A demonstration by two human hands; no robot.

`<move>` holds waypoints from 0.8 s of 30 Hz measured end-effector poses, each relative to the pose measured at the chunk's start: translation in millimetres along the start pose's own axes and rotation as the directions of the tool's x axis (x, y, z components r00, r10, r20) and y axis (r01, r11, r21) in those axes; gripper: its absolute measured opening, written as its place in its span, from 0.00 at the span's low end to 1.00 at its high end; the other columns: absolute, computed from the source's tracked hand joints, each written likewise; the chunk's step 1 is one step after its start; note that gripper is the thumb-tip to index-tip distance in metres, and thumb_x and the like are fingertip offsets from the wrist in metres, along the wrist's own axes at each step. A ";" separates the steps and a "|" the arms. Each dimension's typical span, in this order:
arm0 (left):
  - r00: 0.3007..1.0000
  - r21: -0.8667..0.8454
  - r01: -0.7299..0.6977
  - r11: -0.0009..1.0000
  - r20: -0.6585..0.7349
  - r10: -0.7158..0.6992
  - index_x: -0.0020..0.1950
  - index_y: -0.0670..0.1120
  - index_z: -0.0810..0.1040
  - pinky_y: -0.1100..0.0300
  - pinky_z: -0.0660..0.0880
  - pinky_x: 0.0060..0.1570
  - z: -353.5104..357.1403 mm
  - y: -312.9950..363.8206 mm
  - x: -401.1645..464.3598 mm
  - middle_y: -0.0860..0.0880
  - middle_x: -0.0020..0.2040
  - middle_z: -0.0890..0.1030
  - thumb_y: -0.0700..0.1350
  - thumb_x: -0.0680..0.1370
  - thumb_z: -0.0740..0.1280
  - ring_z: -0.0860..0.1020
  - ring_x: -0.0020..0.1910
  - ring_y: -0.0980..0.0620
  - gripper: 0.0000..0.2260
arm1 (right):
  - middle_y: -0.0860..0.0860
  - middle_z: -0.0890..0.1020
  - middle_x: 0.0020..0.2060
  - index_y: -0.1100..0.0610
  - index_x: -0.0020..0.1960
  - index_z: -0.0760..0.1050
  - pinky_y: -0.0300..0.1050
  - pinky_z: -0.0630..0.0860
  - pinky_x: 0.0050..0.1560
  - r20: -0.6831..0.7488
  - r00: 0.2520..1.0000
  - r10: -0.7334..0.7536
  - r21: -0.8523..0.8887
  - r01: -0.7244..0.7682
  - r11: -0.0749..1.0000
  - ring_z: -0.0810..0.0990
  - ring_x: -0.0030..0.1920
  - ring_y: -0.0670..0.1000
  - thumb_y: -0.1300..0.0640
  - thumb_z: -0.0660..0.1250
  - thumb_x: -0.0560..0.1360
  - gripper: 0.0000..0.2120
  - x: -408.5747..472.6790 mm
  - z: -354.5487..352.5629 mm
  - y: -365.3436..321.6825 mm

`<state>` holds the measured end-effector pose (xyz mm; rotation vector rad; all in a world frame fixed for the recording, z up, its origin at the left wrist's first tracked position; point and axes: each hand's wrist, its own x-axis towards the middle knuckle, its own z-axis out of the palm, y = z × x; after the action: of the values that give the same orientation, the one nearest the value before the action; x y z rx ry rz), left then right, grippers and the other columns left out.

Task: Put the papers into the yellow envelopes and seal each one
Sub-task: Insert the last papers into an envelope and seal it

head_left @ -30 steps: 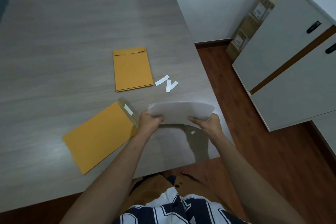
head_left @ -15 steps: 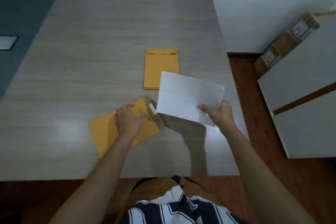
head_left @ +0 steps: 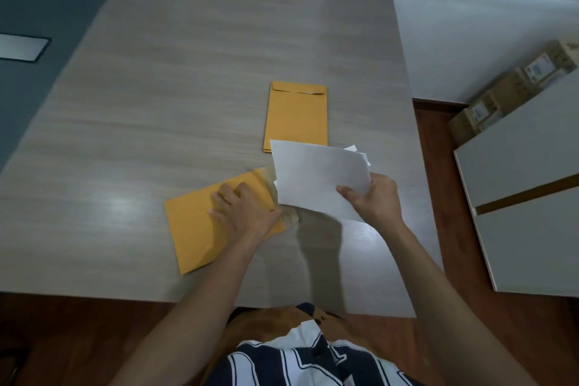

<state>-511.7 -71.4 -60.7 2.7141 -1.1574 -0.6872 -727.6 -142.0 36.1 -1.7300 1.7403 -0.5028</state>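
Papers (head_left: pixel 316 175): a thin white sheaf, blank on the side I see, pinched at its right edge in my right hand (head_left: pixel 374 197), tilted, its lower left corner at the mouth of the near envelope.
Near yellow envelope (head_left: pixel 194 229): flat on the table, lying diagonally, flap open toward the papers, pressed down under my left hand (head_left: pixel 241 211).
Far yellow envelopes (head_left: pixel 296 117): small neat stack lying flat beyond the papers, flap closed, upright to my view.
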 end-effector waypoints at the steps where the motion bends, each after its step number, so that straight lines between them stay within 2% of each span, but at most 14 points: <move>1: 1.000 -0.006 -0.010 1.000 0.006 0.010 0.70 0.46 0.62 0.32 0.52 0.70 0.7 -0.4 0.0 0.41 0.74 0.53 0.73 0.61 0.68 0.49 0.74 0.33 0.47 | 0.58 0.84 0.39 0.64 0.45 0.82 0.48 0.77 0.39 0.016 1.000 -0.006 -0.014 0.006 1.000 0.82 0.41 0.57 0.53 0.76 0.69 0.14 -1.0 0.5 -1.3; 7: 0.998 -0.025 -0.061 0.998 0.008 0.061 0.72 0.45 0.62 0.32 0.48 0.71 2.7 -7.1 -2.0 0.40 0.76 0.51 0.70 0.63 0.69 0.47 0.75 0.34 0.46 | 0.50 0.79 0.38 0.61 0.48 0.82 0.40 0.71 0.39 0.166 0.985 0.049 -0.069 -0.038 0.997 0.79 0.42 0.52 0.55 0.76 0.69 0.12 0.9 0.9 -5.3; 10: 0.996 -0.020 -0.082 0.996 0.017 0.083 0.73 0.46 0.61 0.32 0.47 0.71 3.7 -9.3 -4.2 0.40 0.76 0.50 0.69 0.63 0.69 0.45 0.75 0.34 0.46 | 0.49 0.80 0.42 0.59 0.51 0.81 0.42 0.73 0.43 0.261 0.963 0.067 -0.033 -0.061 0.998 0.80 0.46 0.52 0.57 0.76 0.68 0.12 4.6 4.2 -5.2; 14: 0.994 -0.012 -0.105 0.994 0.025 0.106 0.72 0.47 0.62 0.32 0.47 0.71 2.8 -13.8 -5.4 0.40 0.77 0.50 0.68 0.62 0.69 0.45 0.76 0.35 0.45 | 0.50 0.84 0.48 0.58 0.51 0.81 0.44 0.77 0.46 0.367 0.918 0.147 0.068 -0.185 0.980 0.82 0.49 0.52 0.59 0.78 0.65 0.16 13.8 14.8 -3.4; 19: 0.987 0.009 -0.154 0.988 0.058 0.153 0.74 0.48 0.59 0.34 0.44 0.73 1.1 -16.4 -8.4 0.41 0.78 0.47 0.69 0.63 0.68 0.41 0.77 0.38 0.46 | 0.51 0.86 0.48 0.58 0.51 0.82 0.55 0.80 0.55 0.522 0.833 0.183 0.126 -0.287 0.950 0.84 0.49 0.53 0.57 0.79 0.58 0.21 21.3 31.5 -2.5; 22: 0.982 0.012 -0.176 0.984 0.069 0.175 0.75 0.48 0.58 0.33 0.45 0.72 -2.1 -18.4 -10.3 0.41 0.79 0.46 0.69 0.64 0.67 0.41 0.77 0.39 0.46 | 0.52 0.85 0.50 0.59 0.53 0.81 0.54 0.80 0.54 0.552 0.805 0.215 0.097 -0.318 0.943 0.83 0.51 0.54 0.55 0.80 0.56 0.26 20.2 47.2 -3.7; 24: 0.977 0.021 -0.202 0.979 0.080 0.200 0.75 0.49 0.57 0.33 0.48 0.72 -8.1 -18.0 -11.3 0.42 0.79 0.45 0.69 0.64 0.68 0.41 0.78 0.40 0.46 | 0.53 0.84 0.51 0.60 0.54 0.80 0.52 0.80 0.53 0.530 0.815 0.234 0.069 -0.317 0.946 0.83 0.51 0.55 0.54 0.81 0.57 0.27 18.2 54.5 -3.1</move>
<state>-503.1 -51.3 -54.3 2.5645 -1.4459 -0.7575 -688.2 -151.5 -4.6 -1.3095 1.4741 -0.0262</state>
